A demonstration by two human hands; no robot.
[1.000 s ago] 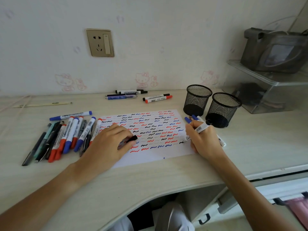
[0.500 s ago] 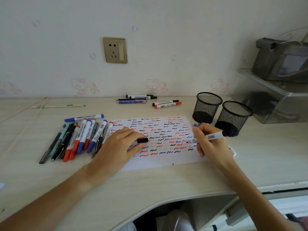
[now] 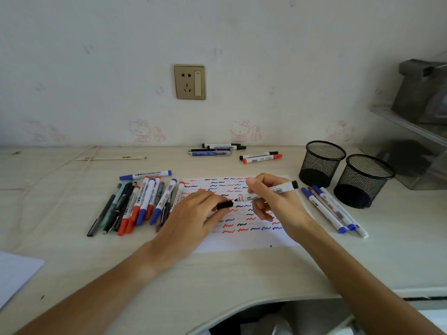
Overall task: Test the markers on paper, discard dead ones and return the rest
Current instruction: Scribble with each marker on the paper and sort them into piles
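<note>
Your right hand [image 3: 273, 201] has fingers curled round black marker [image 3: 267, 191], tip pointing left over scribbled paper [image 3: 242, 243]. Your left hand [image 3: 193, 218] pinches black cap [image 3: 225, 204] just beside that tip. Untested pile [image 3: 142, 204] lies left on tabletop [image 3: 217, 281], three blue-capped markers [image 3: 336, 211] right, near two mesh cups [image 3: 321, 163].

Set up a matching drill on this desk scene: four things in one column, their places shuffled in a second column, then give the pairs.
Things
1. black cap
2. white marker
3. two mesh cups
4. lone blue-capped marker

Places
A. standing right of the paper
B. pinched in the left hand
C. lying crosswise behind the pile of markers
D. gripped in the right hand

Pairs: 1-B, 2-D, 3-A, 4-C
</note>
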